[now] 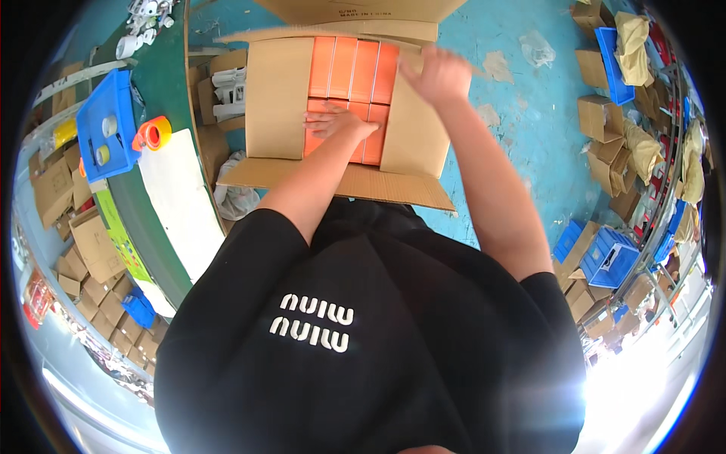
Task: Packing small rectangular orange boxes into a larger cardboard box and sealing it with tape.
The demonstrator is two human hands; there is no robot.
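Note:
An open cardboard carton (276, 113) is in front of me, packed with orange boxes (354, 68) standing side by side in two rows. My left hand (336, 122) lies on the nearer row of boxes, palm down and fingers spread. At the carton's far right corner is my right hand (442, 74), over the top of the right flap (414, 129). Motion smears its fingers, so whether they grip the cardboard is unclear. The left and right flaps lie inward beside the boxes. The near flap (340, 181) points toward me, while the far flap (355, 11) extends away.
On the left, a green workbench (162, 83) carries a blue tray (110, 125), an orange tape dispenser (153, 134) and a white sheet (178, 200). Cartons and blue crates (609, 257) line the right side. A clear plastic bag (537, 49) lies on the blue floor.

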